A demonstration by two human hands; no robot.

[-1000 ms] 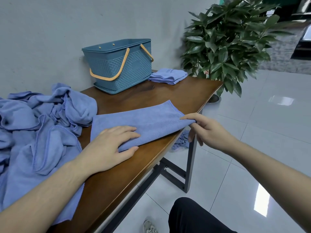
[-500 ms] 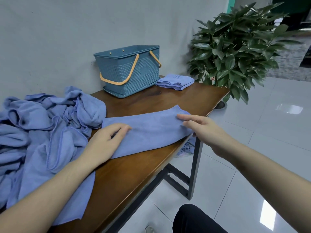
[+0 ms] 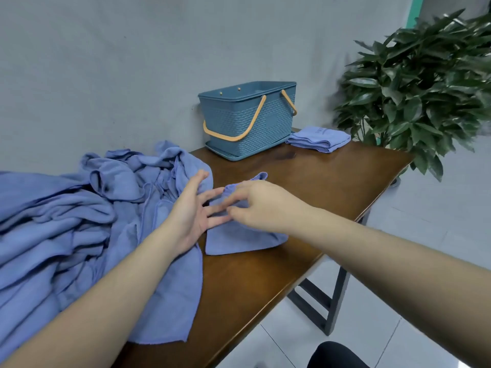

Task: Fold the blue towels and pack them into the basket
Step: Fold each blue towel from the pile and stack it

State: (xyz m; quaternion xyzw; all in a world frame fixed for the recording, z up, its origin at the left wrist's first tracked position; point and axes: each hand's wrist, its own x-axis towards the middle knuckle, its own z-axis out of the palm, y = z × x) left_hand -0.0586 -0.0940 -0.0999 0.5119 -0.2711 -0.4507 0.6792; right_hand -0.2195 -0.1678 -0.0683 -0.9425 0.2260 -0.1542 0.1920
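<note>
A blue towel (image 3: 239, 240), folded over on itself, lies on the brown table (image 3: 332, 187) in front of me. My right hand (image 3: 265, 205) pinches its folded-over end above the left part of the towel. My left hand (image 3: 191, 213) lies flat with fingers spread, its fingertips on the towel's left edge under my right hand. A large heap of unfolded blue towels (image 3: 79, 213) covers the table's left side. The teal basket (image 3: 252, 120) with orange handles stands at the back by the wall. A stack of folded towels (image 3: 318, 138) lies to its right.
A leafy potted plant (image 3: 419, 83) stands beyond the table's right end. The grey wall runs behind the table. Tiled floor (image 3: 425, 248) lies to the right, below the table's front edge, with black metal table legs (image 3: 334, 296).
My right hand carried the towel's right end over to the left, folding the long strip in half. My left hand slid back to the towel's left edge. The view shifted left.
</note>
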